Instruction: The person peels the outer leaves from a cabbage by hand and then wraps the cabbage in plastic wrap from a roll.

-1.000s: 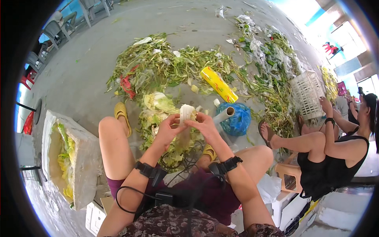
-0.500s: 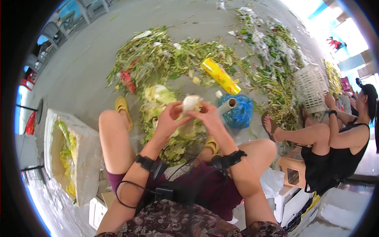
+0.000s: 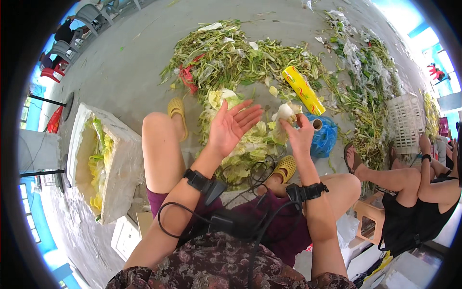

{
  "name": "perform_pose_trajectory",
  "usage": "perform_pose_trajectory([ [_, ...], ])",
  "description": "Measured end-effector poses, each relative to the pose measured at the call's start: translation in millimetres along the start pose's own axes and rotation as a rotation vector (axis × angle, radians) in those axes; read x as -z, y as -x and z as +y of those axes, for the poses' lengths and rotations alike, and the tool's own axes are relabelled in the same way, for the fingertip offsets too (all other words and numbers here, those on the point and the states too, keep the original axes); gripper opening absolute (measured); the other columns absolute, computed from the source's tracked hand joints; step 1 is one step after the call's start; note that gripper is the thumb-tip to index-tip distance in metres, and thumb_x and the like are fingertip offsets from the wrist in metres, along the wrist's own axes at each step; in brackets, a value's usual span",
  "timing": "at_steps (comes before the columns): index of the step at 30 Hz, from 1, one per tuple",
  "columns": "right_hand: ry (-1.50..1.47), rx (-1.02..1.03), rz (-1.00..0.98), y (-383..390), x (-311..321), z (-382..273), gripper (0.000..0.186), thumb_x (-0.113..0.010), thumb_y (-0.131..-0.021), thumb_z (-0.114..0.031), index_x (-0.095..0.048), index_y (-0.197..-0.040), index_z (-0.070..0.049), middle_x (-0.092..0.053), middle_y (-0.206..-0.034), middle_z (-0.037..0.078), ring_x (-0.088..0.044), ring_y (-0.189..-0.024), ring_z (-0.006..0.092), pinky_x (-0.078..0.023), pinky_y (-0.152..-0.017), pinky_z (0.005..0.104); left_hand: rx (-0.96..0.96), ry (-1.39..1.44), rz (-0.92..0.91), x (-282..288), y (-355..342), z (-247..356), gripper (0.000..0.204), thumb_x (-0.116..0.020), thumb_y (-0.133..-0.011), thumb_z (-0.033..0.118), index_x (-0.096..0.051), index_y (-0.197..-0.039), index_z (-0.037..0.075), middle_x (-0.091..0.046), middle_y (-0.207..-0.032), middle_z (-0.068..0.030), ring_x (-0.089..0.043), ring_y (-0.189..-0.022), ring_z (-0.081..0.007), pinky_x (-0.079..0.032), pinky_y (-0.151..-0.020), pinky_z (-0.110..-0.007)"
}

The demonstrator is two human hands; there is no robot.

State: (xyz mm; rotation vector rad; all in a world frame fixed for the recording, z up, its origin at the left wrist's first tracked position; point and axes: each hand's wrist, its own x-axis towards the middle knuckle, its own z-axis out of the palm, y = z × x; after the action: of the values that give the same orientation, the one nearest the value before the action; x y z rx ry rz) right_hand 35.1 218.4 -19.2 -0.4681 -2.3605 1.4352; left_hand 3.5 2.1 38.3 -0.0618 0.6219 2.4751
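Observation:
My left hand (image 3: 228, 126) is open, palm turned up and fingers stretched out, with nothing in it. My right hand (image 3: 299, 135) pinches a whitish cabbage piece (image 3: 285, 113) between thumb and fingers; its far side is hard to make out. Below both hands, pale green and yellow cabbage leaves (image 3: 240, 161) lie heaped on the floor between my feet. Just right of my right hand stand a blue plastic bag (image 3: 325, 137) and the end of a cardboard tube (image 3: 317, 124). A yellow patterned roll (image 3: 303, 90) lies beyond them.
A white foam box (image 3: 120, 166) with yellow-green leaves inside stands at left. Trimmings (image 3: 240, 62) spread ahead, with a red bag (image 3: 187, 79) among them. At right, a seated person (image 3: 418, 192) sits near a white plastic crate (image 3: 404, 120). Cables (image 3: 243, 176) hang between my knees.
Both hands were together at the whitish cabbage piece. Now my left hand has let go and opened, while my right hand holds the piece to the right. The view has shifted.

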Motion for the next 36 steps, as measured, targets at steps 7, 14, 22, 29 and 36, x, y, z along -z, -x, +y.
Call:
perform_pose_trajectory([
  [7, 0.055, 0.33, -0.061, 13, 3, -44, 0.033, -0.077, -0.066, -0.012, -0.061, -0.092, 0.002, -0.061, -0.088, 0.012, -0.058, -0.082, 0.0241, -0.046, -0.073, 0.0302, -0.115, -0.076, 0.054, 7, -2, -1, 0.068, -0.029, -0.095, 0.05, -0.029, -0.136, -0.004, -0.034, -0.14, -0.0188, -0.031, -0.132, -0.0271, -0.027, -0.109, -0.04],
  [14, 0.008, 0.571, -0.208, 37, -13, -64, 0.027, -0.075, -0.066, -0.01, -0.062, -0.089, -0.003, -0.061, -0.088, 0.012, -0.057, -0.084, 0.0292, -0.046, -0.072, 0.0355, -0.232, -0.224, 0.034, 15, -6, -15, 0.062, -0.024, -0.098, 0.045, -0.018, -0.143, 0.002, -0.014, -0.151, -0.0084, -0.008, -0.14, -0.0197, -0.014, -0.112, -0.041],
  [22, -0.103, 0.213, -0.04, 29, -9, -58, 0.035, -0.077, -0.067, -0.007, -0.061, -0.097, 0.002, -0.064, -0.087, 0.008, -0.061, -0.081, 0.0158, -0.047, -0.071, 0.0269, -0.241, -0.33, 0.049, 14, -5, -30, 0.066, -0.025, -0.097, 0.049, -0.016, -0.144, 0.004, -0.012, -0.152, -0.0066, -0.007, -0.14, -0.0185, -0.011, -0.113, -0.04],
  [29, -0.314, -0.081, -0.033, 7, -2, -27, 0.029, -0.075, -0.072, -0.017, -0.063, -0.089, 0.003, -0.062, -0.071, 0.002, -0.056, -0.064, 0.0076, -0.044, -0.06, 0.0228, -0.264, -0.503, 0.066, 0, -1, -29, 0.063, -0.029, -0.097, 0.044, -0.014, -0.145, 0.006, -0.01, -0.152, -0.0058, -0.006, -0.14, -0.018, -0.011, -0.112, -0.04],
  [36, -0.529, -0.446, -0.189, 21, -7, -28, 0.021, -0.073, -0.074, -0.015, -0.062, -0.08, 0.002, -0.059, -0.071, 0.0, -0.055, -0.063, 0.0083, -0.047, -0.058, 0.022, -0.59, -1.365, -0.314, -18, 7, -44, 0.074, -0.046, -0.09, 0.041, -0.013, -0.144, 0.001, -0.01, -0.151, -0.0168, -0.01, -0.14, -0.0312, -0.01, -0.112, -0.041],
])
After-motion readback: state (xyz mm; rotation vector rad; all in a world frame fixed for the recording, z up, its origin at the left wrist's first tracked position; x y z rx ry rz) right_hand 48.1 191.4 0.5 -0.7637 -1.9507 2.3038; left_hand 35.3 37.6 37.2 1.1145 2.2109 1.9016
